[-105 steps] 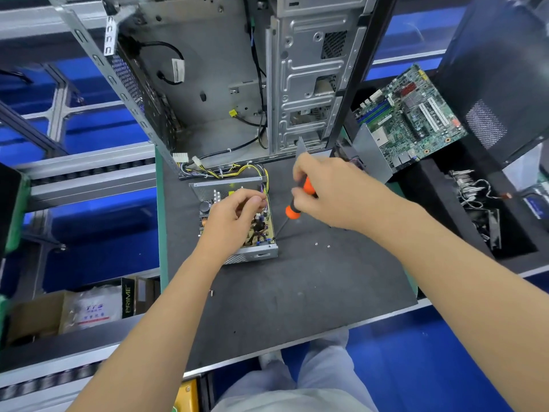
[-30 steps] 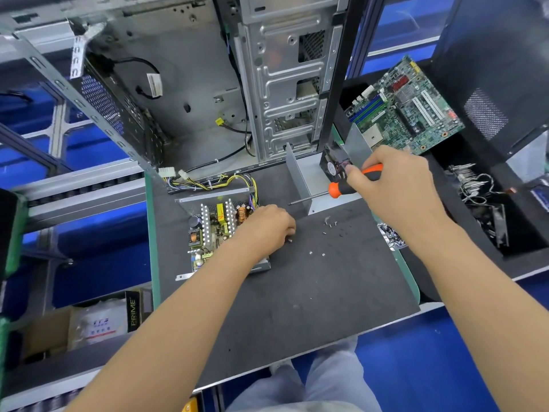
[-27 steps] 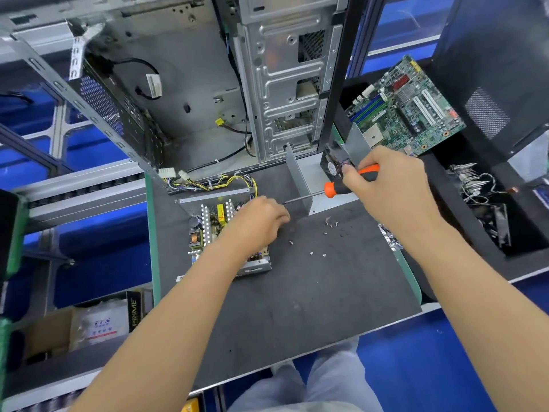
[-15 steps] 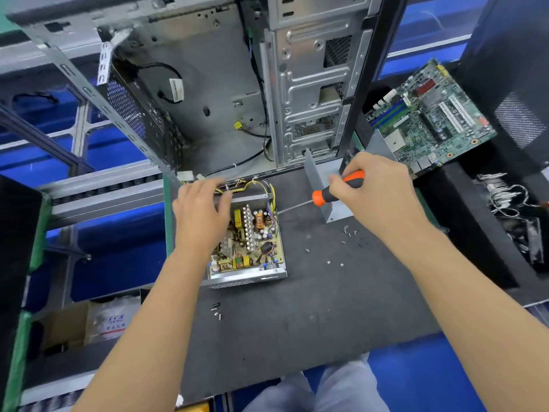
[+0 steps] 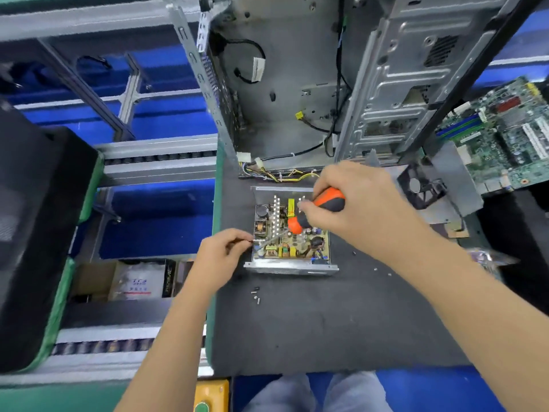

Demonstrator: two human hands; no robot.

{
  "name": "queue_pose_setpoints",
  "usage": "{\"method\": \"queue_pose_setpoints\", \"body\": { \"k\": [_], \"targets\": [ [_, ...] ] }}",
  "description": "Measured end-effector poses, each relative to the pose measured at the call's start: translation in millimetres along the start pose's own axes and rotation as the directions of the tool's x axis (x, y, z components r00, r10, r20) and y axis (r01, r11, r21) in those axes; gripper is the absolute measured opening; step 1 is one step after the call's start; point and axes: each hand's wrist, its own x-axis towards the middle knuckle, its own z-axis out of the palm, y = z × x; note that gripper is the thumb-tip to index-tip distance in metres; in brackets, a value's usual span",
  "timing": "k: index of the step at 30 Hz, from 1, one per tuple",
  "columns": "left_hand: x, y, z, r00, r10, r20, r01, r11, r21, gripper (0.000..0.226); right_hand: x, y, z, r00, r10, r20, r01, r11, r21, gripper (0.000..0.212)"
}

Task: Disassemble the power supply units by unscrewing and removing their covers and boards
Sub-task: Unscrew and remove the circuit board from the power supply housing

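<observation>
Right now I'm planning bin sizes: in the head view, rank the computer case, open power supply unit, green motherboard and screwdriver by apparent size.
1. computer case, by far the largest.
2. green motherboard, cut off at the frame edge, so unsure against the next.
3. open power supply unit.
4. screwdriver, smallest, in the right hand.

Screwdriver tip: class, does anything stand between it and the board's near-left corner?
Nothing visible does. The right hand holds the screwdriver slanted down over the board, its shaft reaching the near-left corner, where the left hand pinches beside the tip, not blocking it.
</observation>
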Motion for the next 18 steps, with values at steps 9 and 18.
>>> {"method": "queue_pose_setpoints", "body": {
  "k": [9, 18],
  "targets": [
    [-23, -22, 19, 0.99, 0.134, -0.039, -0.13, 0.987, 0.096, 0.022, 11, -31, 43, 0.982, -0.153, 0.113, 0.18, 0.941, -0.286, 0.029],
    [-21, -21, 29, 0.967, 0.2, -0.158, -0.186, 0.978, 0.095, 0.013, 14, -45, 54, 0.972, -0.185, 0.143, 0.228, 0.887, -0.402, 0.03]
  ]
}}
